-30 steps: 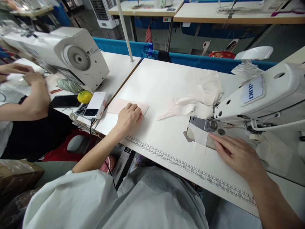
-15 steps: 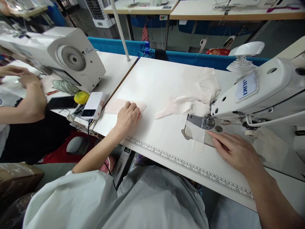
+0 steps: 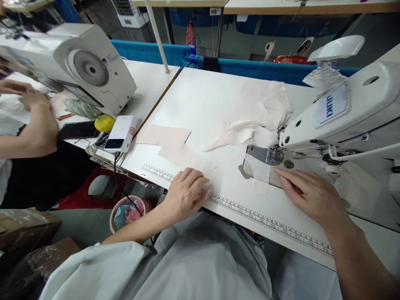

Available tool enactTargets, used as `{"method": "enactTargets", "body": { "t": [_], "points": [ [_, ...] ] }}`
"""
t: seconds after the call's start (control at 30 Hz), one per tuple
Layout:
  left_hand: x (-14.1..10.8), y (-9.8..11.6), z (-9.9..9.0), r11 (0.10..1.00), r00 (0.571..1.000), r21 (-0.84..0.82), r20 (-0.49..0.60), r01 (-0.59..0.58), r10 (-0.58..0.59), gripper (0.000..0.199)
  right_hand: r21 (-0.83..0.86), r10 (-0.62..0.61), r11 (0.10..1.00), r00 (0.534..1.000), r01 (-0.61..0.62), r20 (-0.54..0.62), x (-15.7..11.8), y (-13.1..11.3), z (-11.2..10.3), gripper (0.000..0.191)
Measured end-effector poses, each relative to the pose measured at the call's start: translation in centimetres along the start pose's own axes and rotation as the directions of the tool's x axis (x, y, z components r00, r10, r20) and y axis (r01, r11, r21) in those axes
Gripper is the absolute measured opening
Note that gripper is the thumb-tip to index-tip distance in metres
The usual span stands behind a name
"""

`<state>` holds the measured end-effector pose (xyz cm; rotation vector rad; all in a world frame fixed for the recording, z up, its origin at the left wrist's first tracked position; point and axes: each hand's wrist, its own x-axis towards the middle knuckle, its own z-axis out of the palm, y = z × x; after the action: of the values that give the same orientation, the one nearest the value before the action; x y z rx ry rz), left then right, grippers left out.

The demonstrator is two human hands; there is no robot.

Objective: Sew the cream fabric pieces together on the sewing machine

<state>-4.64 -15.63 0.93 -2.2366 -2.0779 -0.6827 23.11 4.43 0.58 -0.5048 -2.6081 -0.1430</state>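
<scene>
My left hand (image 3: 187,191) is over the ruler strip near the front edge, its fingers curled against a thin pale fabric piece (image 3: 178,154) that trails up and left, blurred. Behind that lies a flat pale pink fabric piece (image 3: 153,134) on the white table. My right hand (image 3: 312,198) rests at the needle plate of the sewing machine (image 3: 333,104), forefinger stretched and thumb apart. Its fingertip is beside a translucent pale strip (image 3: 261,177) below the presser foot. Bunched pale fabric (image 3: 256,129) runs out behind the needle area.
To the left are a white power bank (image 3: 121,133) with a cable, a yellow fruit (image 3: 104,123) and a phone (image 3: 78,130). Another person's arms (image 3: 34,121) work beside a second sewing machine (image 3: 84,66). A pink basket (image 3: 114,214) stands below the table.
My left hand has moved right and toward me from the pink fabric, drawing a pale piece along. My right hand has barely moved. The view has shifted slightly.
</scene>
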Motion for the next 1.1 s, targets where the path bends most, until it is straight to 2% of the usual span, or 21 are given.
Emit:
{"method": "enactTargets", "body": {
  "t": [0.07, 0.17, 0.23, 0.3, 0.4, 0.5, 0.6, 0.77, 0.93, 1.0, 1.1],
  "points": [
    [-0.8, -0.3, 0.0, 0.999, 0.999, 0.009, -0.002, -0.045, 0.045, 0.036, 0.002, -0.006, 1.000, 1.000, 0.006, -0.015, 0.0, 0.0, 0.0, 0.023],
    [-1.9, -1.1, 0.1, 0.991, 0.989, 0.089, 0.121, -0.097, 0.086, 0.057, 0.017, -0.024, 1.000, 0.999, 0.024, -0.021, 0.0, -0.1, 0.1, 0.023],
    [-2.4, -0.7, 0.5, 0.985, 0.982, 0.139, 0.169, -0.103, 0.079, 0.065, 0.021, -0.034, 0.999, 0.999, 0.034, -0.022, 0.0, -0.2, 0.2, 0.023],
    [-2.4, 0.6, 1.2, 0.983, 0.987, 0.170, 0.157, -0.067, 0.040, 0.069, 0.015, -0.029, 0.999, 0.999, 0.030, -0.029, 0.0, -0.2, 0.3, 0.023],
    [-1.6, 2.9, 2.4, 0.987, 0.992, 0.159, 0.124, -0.017, -0.003, 0.066, 0.015, -0.036, 0.999, 0.998, 0.036, -0.045, -0.1, -0.2, 0.3, 0.022],
    [-0.7, 4.0, 3.2, 0.993, 0.995, 0.119, 0.101, -0.011, -0.001, 0.061, 0.026, -0.049, 0.998, 0.998, 0.050, -0.044, -0.1, -0.2, 0.2, 0.021],
    [-0.7, 3.8, 3.3, 0.997, 0.997, 0.075, 0.081, -0.008, 0.001, 0.059, 0.027, -0.066, 0.997, 0.997, 0.067, -0.043, 0.0, -0.3, 0.0, 0.021],
    [-2.5, 3.3, 2.7, 1.000, 1.000, -0.001, 0.001, -0.027, 0.027, 0.054, 0.038, -0.102, 0.994, 0.993, 0.105, -0.062, 0.2, -0.5, 0.1, 0.022],
    [-4.2, 2.7, 1.6, 0.998, 0.996, -0.021, -0.067, 0.054, -0.056, 0.050, 0.033, -0.118, 0.992, 0.986, 0.122, -0.121, 0.8, -1.2, -0.1, 0.031],
    [-4.8, 2.2, 1.3, 0.997, 0.992, -0.019, -0.100, 0.081, -0.082, 0.050, 0.089, -0.135, 0.986, 0.987, 0.143, -0.091, 1.4, -2.1, -0.5, 0.033],
    [-5.5, 1.3, 1.0, 0.995, 0.986, -0.015, -0.133, 0.097, -0.098, 0.051, 0.237, -0.172, 0.959, 0.984, 0.158, 0.040, 3.4, -4.7, -1.0, 0.038]
  ]
}}
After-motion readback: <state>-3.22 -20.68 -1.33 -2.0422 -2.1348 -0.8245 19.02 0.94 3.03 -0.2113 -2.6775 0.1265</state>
